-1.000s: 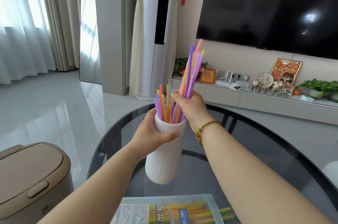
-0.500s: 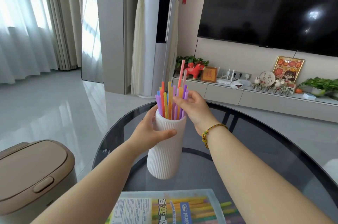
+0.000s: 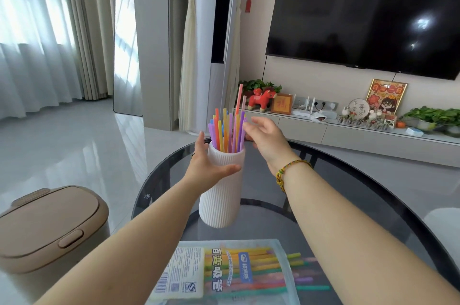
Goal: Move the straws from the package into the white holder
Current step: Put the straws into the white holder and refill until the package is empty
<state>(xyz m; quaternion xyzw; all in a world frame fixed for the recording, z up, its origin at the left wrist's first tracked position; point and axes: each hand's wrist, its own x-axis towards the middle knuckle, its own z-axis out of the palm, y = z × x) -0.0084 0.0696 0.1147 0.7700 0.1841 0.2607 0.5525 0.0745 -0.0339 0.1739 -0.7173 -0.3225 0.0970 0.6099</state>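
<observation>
While your left hand (image 3: 207, 166) is gripping the white holder (image 3: 221, 187), your right hand (image 3: 265, 139) is hovering open-fingered and empty beside the upright straws (image 3: 227, 131) — the rest are lying flat in the package (image 3: 239, 272), nearer you, closest to that free hand.

Package (image 3: 219, 272), lying on glass table (image 3: 348, 205): large characters 百变吸管 printed along its label; a barcode and a QS mark seen on the white panel. Smaller print too blurred to be read.
</observation>
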